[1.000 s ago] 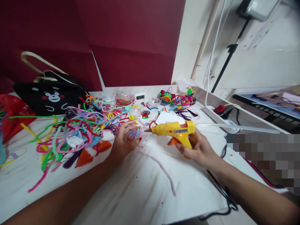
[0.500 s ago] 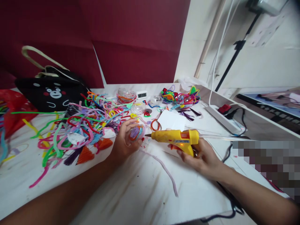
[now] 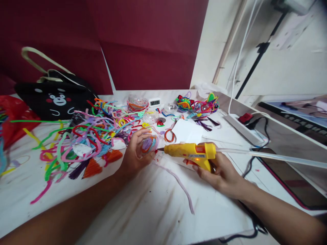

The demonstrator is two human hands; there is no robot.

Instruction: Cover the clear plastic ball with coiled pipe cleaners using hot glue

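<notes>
Cupping the pipe-cleaner-trimmed clear shell (image 3: 149, 144) over the table (image 3: 158, 214), the left hand (image 3: 136, 148) apparently steadies it — the right hand (image 3: 221, 173) grips the yellow glue gun (image 3: 187, 150) level, nozzle (image 3: 160, 149) just beside the shell, seemingly for aim.

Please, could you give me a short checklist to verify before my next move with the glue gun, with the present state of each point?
1. Glue gun gripped by its handle in the right hand: ok.
2. Indicator light on: ok, it glows orange.
3. Glue stick in the back of the gun: ok, a long clear length sticks out.
4. Strand-filled clear piece held in the left hand: ok.
5. Left thumb well away from the nozzle: not ok, they look close together.
6. Melted glue at the tip: cannot tell, too small to see.
</notes>
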